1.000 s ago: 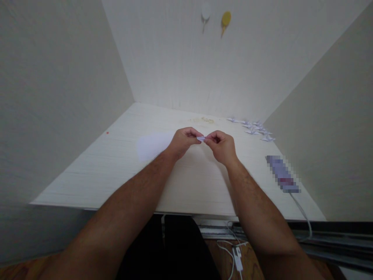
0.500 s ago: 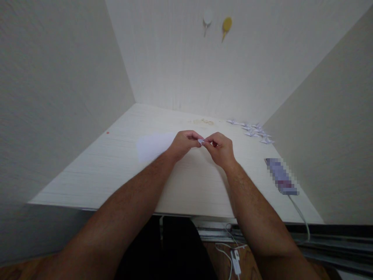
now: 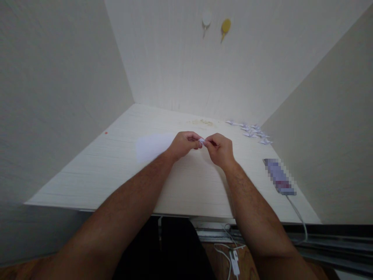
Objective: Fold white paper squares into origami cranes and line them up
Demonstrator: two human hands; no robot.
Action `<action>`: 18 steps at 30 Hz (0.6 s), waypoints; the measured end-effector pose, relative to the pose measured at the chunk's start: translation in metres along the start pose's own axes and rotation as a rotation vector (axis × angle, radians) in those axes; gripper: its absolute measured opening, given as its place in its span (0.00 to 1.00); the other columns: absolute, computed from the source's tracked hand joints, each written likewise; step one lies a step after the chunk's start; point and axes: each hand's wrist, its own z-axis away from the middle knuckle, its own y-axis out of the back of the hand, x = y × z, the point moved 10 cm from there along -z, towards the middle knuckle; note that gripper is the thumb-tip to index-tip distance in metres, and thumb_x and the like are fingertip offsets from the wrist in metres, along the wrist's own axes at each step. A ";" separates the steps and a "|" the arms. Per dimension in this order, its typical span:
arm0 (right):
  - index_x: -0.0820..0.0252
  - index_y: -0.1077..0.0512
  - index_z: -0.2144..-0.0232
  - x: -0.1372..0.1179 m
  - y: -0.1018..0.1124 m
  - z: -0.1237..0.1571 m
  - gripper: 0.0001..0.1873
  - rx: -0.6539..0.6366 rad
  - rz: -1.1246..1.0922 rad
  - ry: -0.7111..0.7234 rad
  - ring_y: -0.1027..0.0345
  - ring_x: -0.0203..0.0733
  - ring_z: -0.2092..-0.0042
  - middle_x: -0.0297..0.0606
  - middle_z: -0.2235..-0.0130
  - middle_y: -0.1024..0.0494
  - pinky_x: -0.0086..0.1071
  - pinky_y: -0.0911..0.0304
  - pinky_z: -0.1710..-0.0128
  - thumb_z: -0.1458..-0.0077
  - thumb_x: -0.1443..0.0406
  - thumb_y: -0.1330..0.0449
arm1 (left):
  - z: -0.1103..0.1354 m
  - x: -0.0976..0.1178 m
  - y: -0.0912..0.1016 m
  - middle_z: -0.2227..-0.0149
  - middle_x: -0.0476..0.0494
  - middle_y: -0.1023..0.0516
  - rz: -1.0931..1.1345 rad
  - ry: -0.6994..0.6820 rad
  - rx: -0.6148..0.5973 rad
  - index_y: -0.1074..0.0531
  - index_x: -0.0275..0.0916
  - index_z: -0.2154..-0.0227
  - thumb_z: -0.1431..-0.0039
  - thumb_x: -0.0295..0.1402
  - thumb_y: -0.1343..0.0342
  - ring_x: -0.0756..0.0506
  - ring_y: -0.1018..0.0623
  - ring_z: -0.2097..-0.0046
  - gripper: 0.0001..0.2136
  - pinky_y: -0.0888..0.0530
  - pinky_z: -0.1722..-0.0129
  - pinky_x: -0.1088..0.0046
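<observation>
Left hand (image 3: 183, 144) and right hand (image 3: 220, 148) extend past the near edge of the counter (image 3: 192, 190), angled toward each other, both pinching a folded paper (image 3: 201, 141) at the fingertips. Paper: small, white, angular, partly covered; over the counter's middle, nearer its far edge.

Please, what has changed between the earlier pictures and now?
The small folded paper now shows a shorter, more compact outline; nothing was let go. The left hand and right hand both keep holding it. The white sheet and folded pieces stayed in place.
</observation>
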 end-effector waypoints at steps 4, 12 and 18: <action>0.56 0.24 0.72 0.006 -0.002 0.000 0.06 0.002 -0.066 -0.064 0.32 0.39 0.68 0.35 0.71 0.24 0.33 0.39 0.67 0.45 0.64 0.39 | 0.000 0.002 0.004 0.76 0.45 0.22 -0.026 -0.022 0.039 0.22 0.34 0.72 0.57 0.32 0.33 0.50 0.25 0.73 0.09 0.29 0.71 0.73; 0.58 0.23 0.65 0.020 0.009 0.002 0.08 0.153 -0.292 -0.214 0.32 0.36 0.71 0.36 0.68 0.21 0.31 0.37 0.71 0.46 0.64 0.41 | -0.002 -0.014 0.012 0.74 0.50 0.24 0.337 0.087 0.108 0.28 0.35 0.73 0.60 0.29 0.32 0.52 0.26 0.73 0.11 0.28 0.69 0.74; 0.59 0.27 0.67 0.022 0.003 0.004 0.10 0.157 -0.408 -0.329 0.35 0.34 0.73 0.34 0.71 0.24 0.29 0.37 0.72 0.53 0.61 0.36 | 0.001 -0.015 0.002 0.71 0.48 0.23 0.483 0.154 0.072 0.31 0.35 0.67 0.57 0.29 0.33 0.52 0.24 0.71 0.15 0.27 0.67 0.74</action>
